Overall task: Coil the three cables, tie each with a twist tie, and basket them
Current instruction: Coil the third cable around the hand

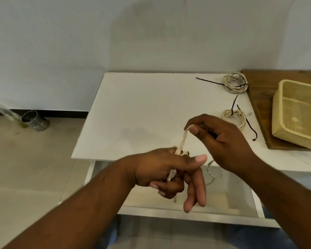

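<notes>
Head view. The left hand [162, 169] grips the third cable [182, 141] above the table's front edge. Its ring and little fingers [169, 187] are curled round several turns of the cord. The index and middle fingers point straight down and the thumb lies straight out to the right. The right hand [223, 141] pinches the cord's upper bend between thumb [196, 132] and bent index finger, its other fingers curled under the palm. A dark strip shows beneath them; whether it is a tie cannot be told. The cord is cream, two strands twisted like rope, taut between the hands. A loose tail [210, 174] hangs kinked over the open drawer [241, 200].

On the white, matte table [142, 108] lie two finished bundles of the same cream cord. The far coil [235, 82] is a round, flat ring near the back right corner, bound by a thin black twist tie [210, 81] whose long end trails to the left. The near coil [233, 117] is smaller and tighter, just behind the right hand, with black tie ends [234, 103] sticking up and trailing to the right.

The basket [298, 114] is pale yellow plastic, rectangular, with perforated walls and floor. It is tilted and stands on a brown wooden board [258, 105] at the table's right, apart from both coils. A ribbed metal can [35, 120] lies on the tiled floor [34, 168] at left.
</notes>
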